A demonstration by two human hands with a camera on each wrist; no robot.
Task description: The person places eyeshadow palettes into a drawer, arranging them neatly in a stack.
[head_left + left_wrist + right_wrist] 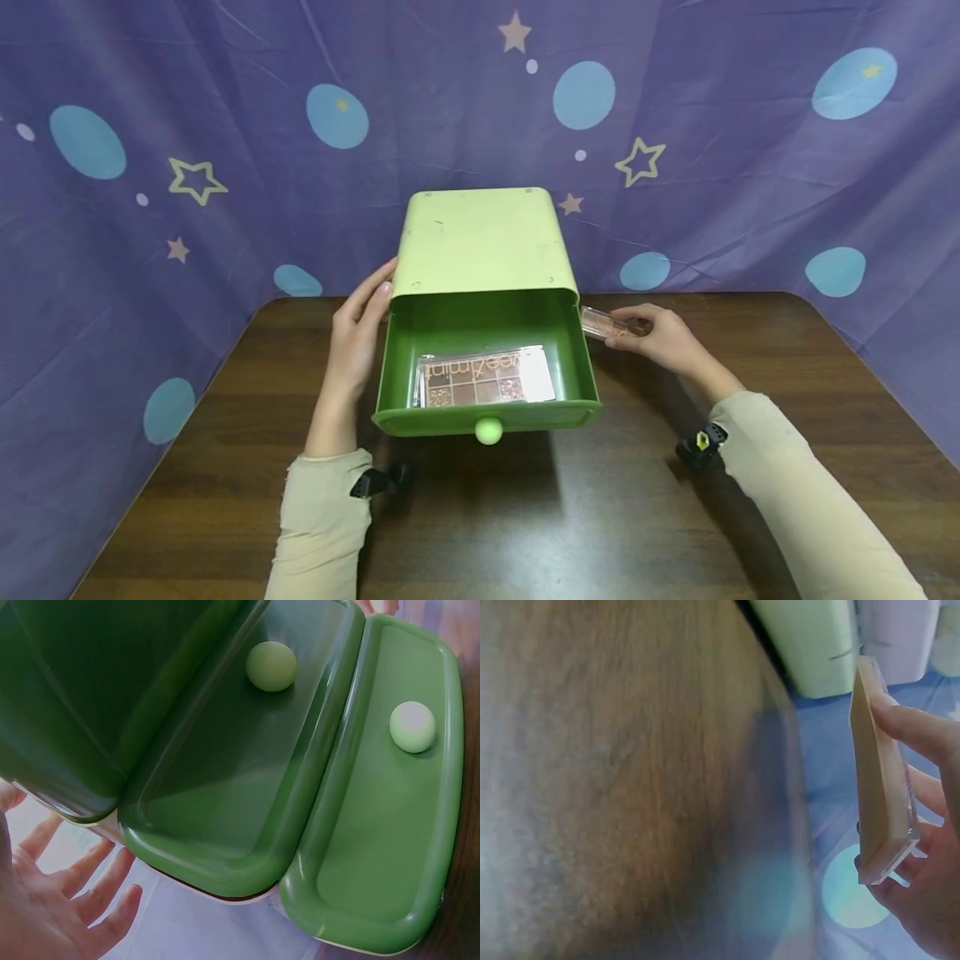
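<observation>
A small chest of drawers (483,242) with a pale green top stands mid-table, its green top drawer (435,422) pulled out. In that drawer lies an eyeshadow palette (468,382) with a clear lid; a second edge shows at its left. My left hand (354,342) rests against the chest's left side, fingers extended, as the left wrist view also shows (75,900). Beside the chest's right side, my right hand (667,340) holds another eyeshadow palette (596,323) between thumb and fingers. From the right wrist, this palette (881,780) appears edge-on, with a beige base.
Two more drawers show in the left wrist view, a middle drawer (225,787) and a lower drawer (375,825), both shut and with round knobs. The brown wooden table (645,517) ends at a purple patterned curtain (465,100) behind the chest.
</observation>
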